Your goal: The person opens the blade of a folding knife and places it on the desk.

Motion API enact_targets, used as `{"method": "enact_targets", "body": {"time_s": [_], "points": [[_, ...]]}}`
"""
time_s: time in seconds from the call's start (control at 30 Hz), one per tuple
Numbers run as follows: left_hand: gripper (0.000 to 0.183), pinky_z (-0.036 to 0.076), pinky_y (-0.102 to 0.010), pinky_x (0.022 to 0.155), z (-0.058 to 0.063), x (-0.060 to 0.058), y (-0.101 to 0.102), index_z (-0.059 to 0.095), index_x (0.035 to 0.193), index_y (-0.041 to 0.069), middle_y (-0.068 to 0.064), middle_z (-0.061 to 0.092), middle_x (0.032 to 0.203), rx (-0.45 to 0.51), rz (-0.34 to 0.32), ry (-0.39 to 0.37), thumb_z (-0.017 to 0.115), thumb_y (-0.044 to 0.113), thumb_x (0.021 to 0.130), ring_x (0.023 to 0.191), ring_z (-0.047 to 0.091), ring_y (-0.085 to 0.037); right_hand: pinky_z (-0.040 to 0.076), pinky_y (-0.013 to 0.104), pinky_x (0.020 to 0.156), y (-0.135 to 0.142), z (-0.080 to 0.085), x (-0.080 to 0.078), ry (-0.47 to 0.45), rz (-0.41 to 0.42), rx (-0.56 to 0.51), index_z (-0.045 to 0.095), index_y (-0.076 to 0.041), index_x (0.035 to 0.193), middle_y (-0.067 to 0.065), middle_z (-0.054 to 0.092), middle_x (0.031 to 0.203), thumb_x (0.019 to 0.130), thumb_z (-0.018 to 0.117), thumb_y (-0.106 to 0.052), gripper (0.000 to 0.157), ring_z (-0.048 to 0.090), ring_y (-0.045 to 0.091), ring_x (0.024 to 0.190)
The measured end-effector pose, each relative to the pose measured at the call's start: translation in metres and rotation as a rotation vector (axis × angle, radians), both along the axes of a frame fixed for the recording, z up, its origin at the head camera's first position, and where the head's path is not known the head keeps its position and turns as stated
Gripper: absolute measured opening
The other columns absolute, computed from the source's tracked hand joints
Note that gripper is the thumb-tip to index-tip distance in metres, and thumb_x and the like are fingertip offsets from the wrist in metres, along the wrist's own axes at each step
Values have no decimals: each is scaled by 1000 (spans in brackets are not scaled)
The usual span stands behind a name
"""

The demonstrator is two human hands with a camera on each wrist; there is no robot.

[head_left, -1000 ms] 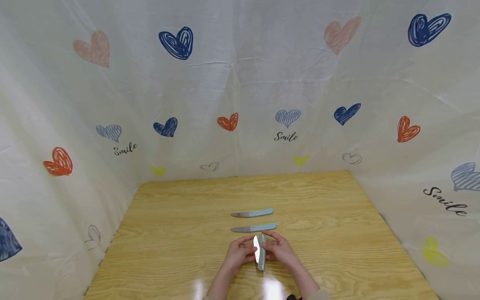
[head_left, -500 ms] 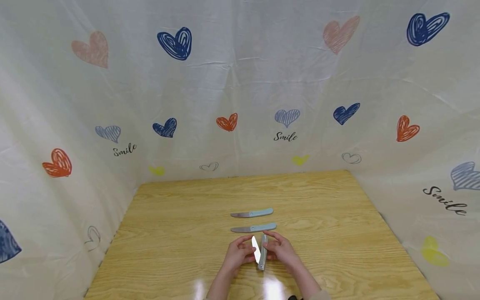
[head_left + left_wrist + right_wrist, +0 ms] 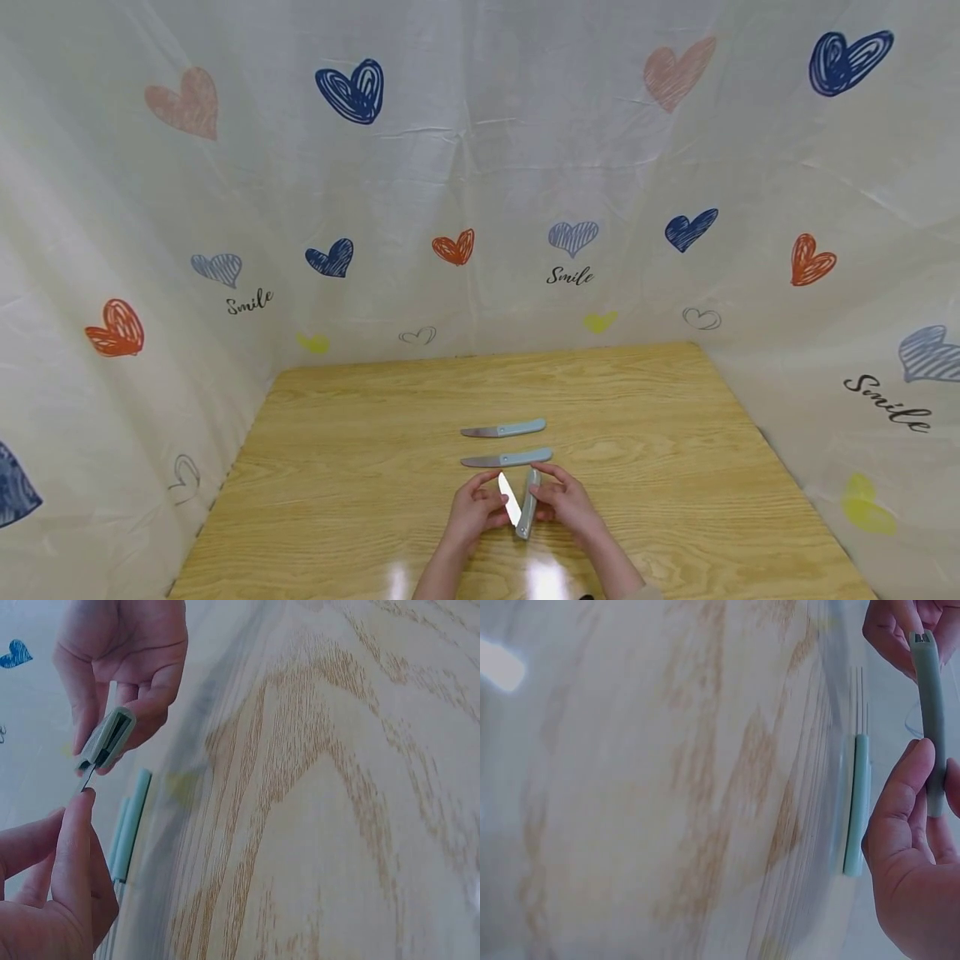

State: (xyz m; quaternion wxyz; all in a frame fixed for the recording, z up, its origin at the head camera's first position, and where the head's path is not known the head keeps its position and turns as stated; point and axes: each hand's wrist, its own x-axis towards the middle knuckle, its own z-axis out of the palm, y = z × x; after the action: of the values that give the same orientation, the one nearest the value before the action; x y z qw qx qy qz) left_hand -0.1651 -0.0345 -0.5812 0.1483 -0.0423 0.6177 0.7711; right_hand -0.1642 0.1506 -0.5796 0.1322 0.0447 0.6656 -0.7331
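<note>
Between both hands is a folding knife with a pale green handle, its blade swung partway out so the two form a narrow V. The left hand pinches the bright blade between thumb and fingers. On the other side the right hand grips the handle along its length. In the left wrist view the slot in the handle shows, with the blade's edge-on sliver running to the left thumb. Just beyond the hands lie two unfolded knives, the nearer knife and the farther knife, blades pointing left.
The wooden table spreads out on all sides of the hands. A pale curtain printed with hearts and the word "Smile" hangs behind the table and along both sides.
The gap between blade and handle has widened: the blade tip has moved left and the handle right. Both hands keep their hold, and the two knives on the table have stayed put.
</note>
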Motion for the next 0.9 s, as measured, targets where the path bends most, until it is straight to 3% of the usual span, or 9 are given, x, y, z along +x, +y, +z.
{"method": "enact_targets", "body": {"time_s": [0.27, 0.9], "points": [[51, 62, -37, 69, -1, 1, -1, 43, 136, -13, -12, 60, 84, 6, 27, 9, 58, -11, 88, 73, 65, -16, 57, 30, 67, 0, 2, 1, -8, -14, 5, 41, 8, 139, 1, 64, 83, 94, 63, -8, 52, 61, 13, 75], [51, 62, -36, 71, -4, 0, -2, 41, 136, -13, -8, 57, 85, 4, 76, -4, 58, -11, 89, 76, 63, -14, 60, 34, 74, 1, 0, 4, -16, -64, -33, 38, 8, 140, 4, 65, 88, 94, 61, -6, 53, 64, 17, 79]]}}
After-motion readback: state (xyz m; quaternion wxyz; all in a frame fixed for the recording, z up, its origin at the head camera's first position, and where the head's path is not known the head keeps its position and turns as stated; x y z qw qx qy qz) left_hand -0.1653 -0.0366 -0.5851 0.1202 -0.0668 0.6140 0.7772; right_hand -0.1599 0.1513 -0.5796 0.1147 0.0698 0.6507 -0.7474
